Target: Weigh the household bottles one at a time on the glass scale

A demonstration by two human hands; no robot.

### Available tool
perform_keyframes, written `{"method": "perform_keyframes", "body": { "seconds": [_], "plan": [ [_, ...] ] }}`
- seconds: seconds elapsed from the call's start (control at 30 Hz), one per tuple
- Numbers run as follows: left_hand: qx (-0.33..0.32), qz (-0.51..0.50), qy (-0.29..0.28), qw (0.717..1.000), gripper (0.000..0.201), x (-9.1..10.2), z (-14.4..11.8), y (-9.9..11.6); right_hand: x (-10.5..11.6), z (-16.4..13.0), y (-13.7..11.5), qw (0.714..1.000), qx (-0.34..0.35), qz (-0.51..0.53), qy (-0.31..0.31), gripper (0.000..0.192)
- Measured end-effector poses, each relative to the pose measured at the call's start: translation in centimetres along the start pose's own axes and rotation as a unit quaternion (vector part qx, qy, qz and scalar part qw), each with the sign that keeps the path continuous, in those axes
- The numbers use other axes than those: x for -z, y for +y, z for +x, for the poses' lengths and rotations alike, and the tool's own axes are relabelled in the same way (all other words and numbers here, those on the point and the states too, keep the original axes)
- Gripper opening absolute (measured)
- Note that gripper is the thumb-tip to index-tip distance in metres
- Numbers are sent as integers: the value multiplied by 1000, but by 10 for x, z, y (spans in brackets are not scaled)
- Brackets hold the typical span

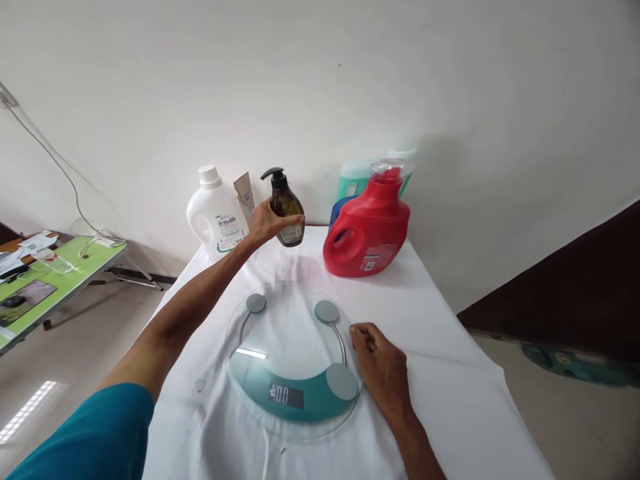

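My left hand (265, 223) is stretched out to the back of the table and grips a dark brown pump bottle (287, 208) by its side. The bottle is upright, at or just above the white cloth. My right hand (380, 363) rests on the cloth with fingers curled, touching the right rim of a round glass scale (293, 360). The scale's display shows digits and nothing stands on it.
A white detergent jug (216, 212) and a small tube (245, 193) stand at the back left. A red jug (367, 230) with a blue and a green bottle (355, 177) behind it stands back right. A green table (55, 283) is at left.
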State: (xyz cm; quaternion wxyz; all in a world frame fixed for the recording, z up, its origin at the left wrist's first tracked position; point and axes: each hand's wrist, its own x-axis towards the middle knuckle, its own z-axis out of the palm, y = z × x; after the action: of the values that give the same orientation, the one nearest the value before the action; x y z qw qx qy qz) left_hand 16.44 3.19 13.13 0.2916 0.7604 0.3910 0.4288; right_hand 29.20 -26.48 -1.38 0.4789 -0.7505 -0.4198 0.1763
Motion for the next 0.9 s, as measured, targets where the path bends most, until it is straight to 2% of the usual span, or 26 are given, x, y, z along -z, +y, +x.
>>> {"method": "perform_keyframes", "body": {
  "seconds": [0.1,0.2,0.3,0.4,0.6,0.9],
  "plan": [
    [-36,-36,-46,998,50,31,-42,29,-1,0,0,1000,1,-7,7,44],
    [-24,-44,-92,994,45,50,-88,47,-2,-1,0,1000,6,-12,6,42],
    [-8,-61,-118,991,44,58,-128,55,-3,-1,0,1000,13,-16,4,42],
    [-2,-74,-130,989,46,58,-157,54,-4,-2,0,1000,19,-19,6,42],
    [15,-60,-145,988,50,53,-188,47,-5,-5,-3,1000,15,-22,9,42],
    [13,-21,-123,992,52,45,-202,35,-6,-5,-6,1000,0,-25,10,41]
  ]
}}
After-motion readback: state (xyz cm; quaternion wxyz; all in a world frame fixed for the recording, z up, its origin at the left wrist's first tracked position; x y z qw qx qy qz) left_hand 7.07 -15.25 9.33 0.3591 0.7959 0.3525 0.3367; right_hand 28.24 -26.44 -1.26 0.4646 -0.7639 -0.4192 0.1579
